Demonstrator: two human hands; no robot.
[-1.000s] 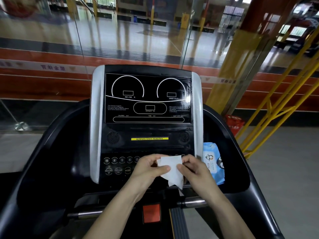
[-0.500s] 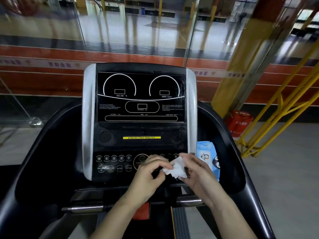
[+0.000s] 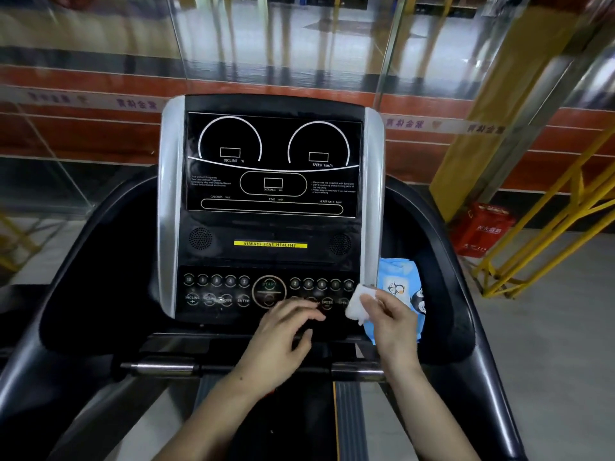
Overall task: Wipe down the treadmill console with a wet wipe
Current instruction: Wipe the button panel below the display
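The right hand (image 3: 394, 319) holds a scrunched white wet wipe (image 3: 358, 304) by the black treadmill console (image 3: 273, 181); the left hand (image 3: 283, 331) is empty, fingers loosely spread.

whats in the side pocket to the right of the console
A blue wet wipe pack with a penguin print lies in the right side pocket. The right hand, holding a folded wet wipe, covers the pack's lower part, so anything beneath it can't be seen.

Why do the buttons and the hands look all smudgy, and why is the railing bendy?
Head view: motion blur smears the keypad buttons, left hand and right hand gripping the wet wipe; the wide-angle lens bows the yellow railing; reflections streak the glass.
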